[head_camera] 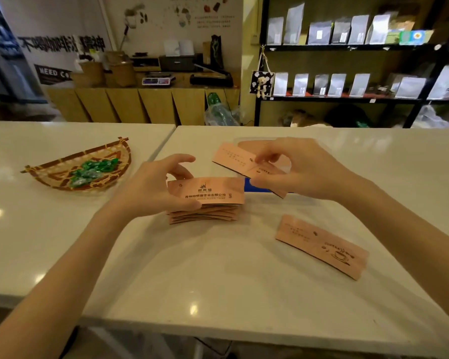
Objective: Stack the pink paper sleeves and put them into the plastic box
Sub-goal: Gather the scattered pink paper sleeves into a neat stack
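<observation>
White, glossy counter (218, 281) spreads under my arms, with shelves of pale coffee bags (347, 84) behind and a woven basket of green-wrapped sweets (88, 171) off to my left.

My left hand (153, 189) curls around the near-left end of the stack of pink sleeves (205, 203), thumb under the top one, fingers arched over its far edge. My right hand (293, 169) pinches another sleeve (233, 159) by its right end, holding it tilted in the air above the clear plastic box (300, 200), which is mostly hidden behind my hand. One loose sleeve (322, 246) lies flat on the counter to the right, well apart from the stack.

These are thin, flattened card bands, slightly curved along the long edges, matte and printed in brown. I judge them feather-light and springy: stiff enough to hold by one end, but prone to fanning or sliding off each other on this slick surface. Best taken at the short ends or squeezed across the long edges, squaring the pile before lifting it whole. Too hard a pinch would probably crease them.
</observation>
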`<action>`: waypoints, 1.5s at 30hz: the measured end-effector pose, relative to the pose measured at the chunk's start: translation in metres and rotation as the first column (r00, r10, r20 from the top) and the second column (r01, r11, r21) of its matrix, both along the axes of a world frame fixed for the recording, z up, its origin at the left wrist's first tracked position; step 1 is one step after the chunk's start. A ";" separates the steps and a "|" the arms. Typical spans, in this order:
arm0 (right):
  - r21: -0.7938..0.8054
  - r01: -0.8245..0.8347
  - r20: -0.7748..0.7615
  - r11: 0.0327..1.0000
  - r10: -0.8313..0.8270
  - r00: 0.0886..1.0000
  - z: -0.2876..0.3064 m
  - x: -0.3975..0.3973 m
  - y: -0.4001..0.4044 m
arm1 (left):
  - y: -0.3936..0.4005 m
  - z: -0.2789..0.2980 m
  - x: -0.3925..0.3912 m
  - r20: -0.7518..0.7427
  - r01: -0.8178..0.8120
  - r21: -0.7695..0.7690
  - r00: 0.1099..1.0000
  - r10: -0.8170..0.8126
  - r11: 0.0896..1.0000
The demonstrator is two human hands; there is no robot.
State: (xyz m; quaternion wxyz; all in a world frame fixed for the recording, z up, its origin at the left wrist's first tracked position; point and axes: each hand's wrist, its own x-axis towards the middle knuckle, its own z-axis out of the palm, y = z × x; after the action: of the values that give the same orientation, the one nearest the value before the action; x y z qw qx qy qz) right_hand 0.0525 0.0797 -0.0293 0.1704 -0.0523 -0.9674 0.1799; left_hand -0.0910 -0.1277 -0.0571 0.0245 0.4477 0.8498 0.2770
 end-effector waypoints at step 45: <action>0.079 0.154 0.514 0.985 -0.173 0.840 -0.023 0.074 0.032 | 0.105 -0.017 0.090 0.000 0.438 -0.270 0.890 -0.455 0.857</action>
State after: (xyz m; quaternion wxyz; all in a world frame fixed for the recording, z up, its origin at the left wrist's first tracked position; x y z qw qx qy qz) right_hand 0.1263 0.1115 -0.0520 -0.0809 -0.1780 -0.9724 0.1272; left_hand -0.0010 -0.0229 -0.0740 0.1202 0.6338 0.7521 0.1345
